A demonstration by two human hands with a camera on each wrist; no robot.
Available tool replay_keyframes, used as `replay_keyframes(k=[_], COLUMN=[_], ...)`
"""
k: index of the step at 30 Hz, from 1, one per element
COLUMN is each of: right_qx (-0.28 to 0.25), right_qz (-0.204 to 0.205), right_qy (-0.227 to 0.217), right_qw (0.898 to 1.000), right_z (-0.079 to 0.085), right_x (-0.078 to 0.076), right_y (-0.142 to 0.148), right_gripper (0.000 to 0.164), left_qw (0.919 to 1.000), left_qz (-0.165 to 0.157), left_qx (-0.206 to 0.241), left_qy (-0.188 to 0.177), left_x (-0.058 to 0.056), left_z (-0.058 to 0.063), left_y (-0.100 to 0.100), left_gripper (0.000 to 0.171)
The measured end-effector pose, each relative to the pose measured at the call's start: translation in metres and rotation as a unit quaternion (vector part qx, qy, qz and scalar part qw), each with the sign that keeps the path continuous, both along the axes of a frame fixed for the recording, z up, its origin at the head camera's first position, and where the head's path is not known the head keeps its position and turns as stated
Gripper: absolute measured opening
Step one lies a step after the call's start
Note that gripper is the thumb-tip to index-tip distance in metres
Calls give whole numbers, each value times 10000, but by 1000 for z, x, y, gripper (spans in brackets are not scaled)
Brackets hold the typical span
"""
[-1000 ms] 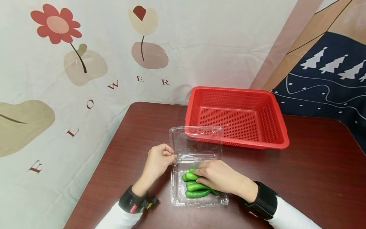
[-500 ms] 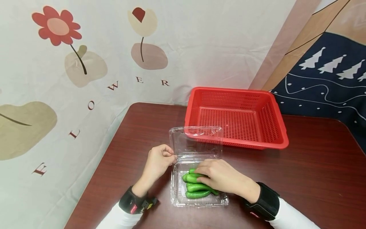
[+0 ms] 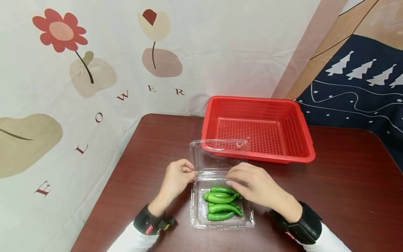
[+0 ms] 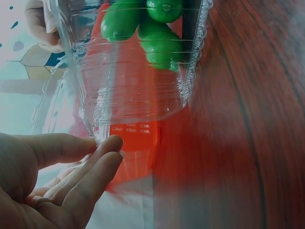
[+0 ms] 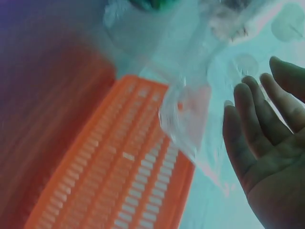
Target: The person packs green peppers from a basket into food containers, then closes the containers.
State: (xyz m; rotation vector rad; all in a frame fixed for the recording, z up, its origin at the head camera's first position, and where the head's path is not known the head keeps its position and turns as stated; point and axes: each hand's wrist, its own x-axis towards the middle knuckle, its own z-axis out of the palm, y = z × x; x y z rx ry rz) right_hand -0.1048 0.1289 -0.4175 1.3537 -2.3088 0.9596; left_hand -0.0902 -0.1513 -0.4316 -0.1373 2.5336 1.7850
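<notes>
Several green peppers (image 3: 221, 209) lie side by side in the base of a clear plastic clamshell box (image 3: 198, 221), whose lid (image 3: 217, 159) stands raised at the back. At the hinge's left end, my left hand (image 3: 178, 176) pinches the box edge between thumb and fingertips; the left wrist view shows this pinch close up, with the left hand (image 4: 62, 176) below the box. My right hand (image 3: 256, 183) hovers by the hinge's right end, partly over the pepper stems. In the right wrist view the right hand (image 5: 271, 129) has its fingers extended and holds nothing.
A red perforated plastic basket (image 3: 252, 131) sits behind the box, overlapped by the raised lid in the head view. Beneath everything is a dark red-brown table (image 3: 349, 182). A printed cloth (image 3: 220, 52) hangs behind the table.
My right hand has left the peppers and moved up and right toward the hinge, uncovering them. The left hand keeps its pinch; the view has shifted slightly.
</notes>
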Motion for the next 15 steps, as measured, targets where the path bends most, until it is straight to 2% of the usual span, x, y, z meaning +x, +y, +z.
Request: replay_keyframes(k=[8, 15], right_qx=[-785, -1107], right_qz=[-757, -1721], right_qy=[-11, -59], right_qw=[9940, 9788], right_z=[16, 26], right_x=[-9, -14], right_y=[27, 50], right_gripper=[10, 33], left_qw=[9999, 9995], left_qz=[-128, -294], left_qx=[20, 71], left_qy=[0, 71], left_x=[-3, -9], left_z=[1, 0], left_y=[8, 17], left_gripper=[14, 14])
